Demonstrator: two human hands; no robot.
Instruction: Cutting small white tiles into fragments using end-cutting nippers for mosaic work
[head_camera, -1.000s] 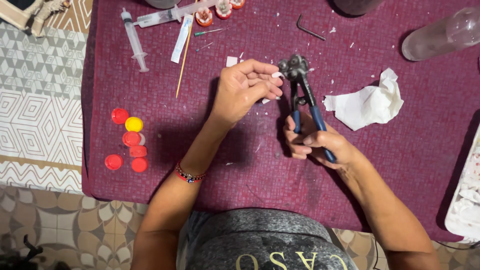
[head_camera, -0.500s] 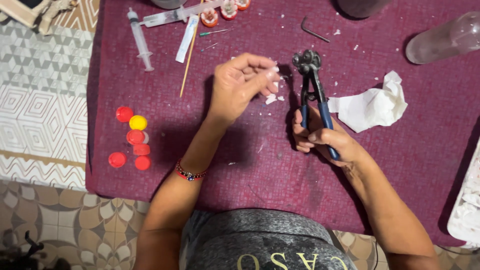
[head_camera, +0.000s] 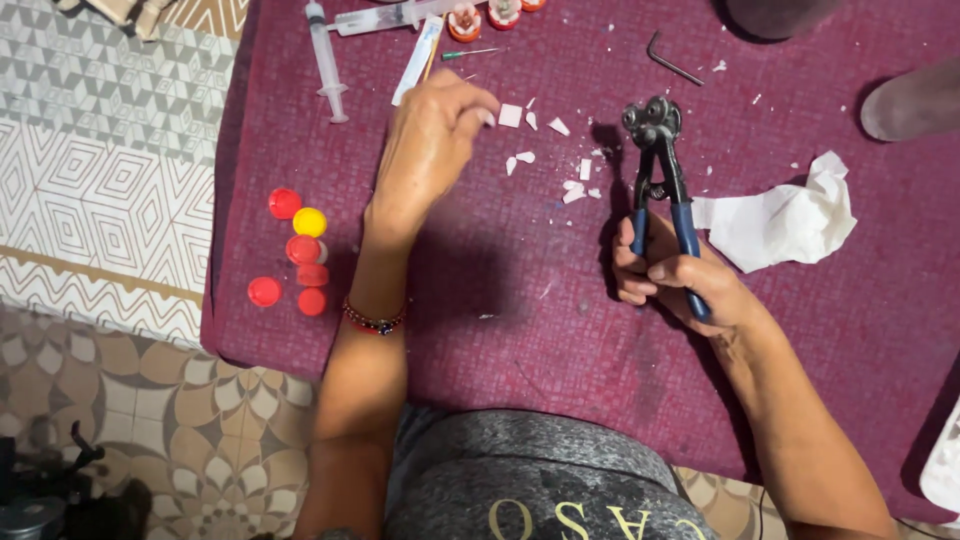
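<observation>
My right hand (head_camera: 672, 278) grips the blue handles of wheeled nippers (head_camera: 656, 165), head pointing away from me, over the maroon cloth (head_camera: 520, 300). My left hand (head_camera: 430, 150) has reached forward, fingers curled, fingertips at a small white square tile piece (head_camera: 510, 115); whether it pinches anything I cannot tell. Several white tile chips (head_camera: 572, 190) lie scattered between the two hands.
Red and yellow bottle caps (head_camera: 298, 252) cluster at the cloth's left edge. Syringes (head_camera: 325, 55), a wooden stick and small red-rimmed cups (head_camera: 465, 22) lie at the back. A hex key (head_camera: 672, 58) and crumpled white paper (head_camera: 785, 215) are on the right. Patterned floor lies to the left.
My left hand has moved away from the nippers, forward and left toward the white piece. White chips now lie on the cloth between the hands. The nippers stay held.
</observation>
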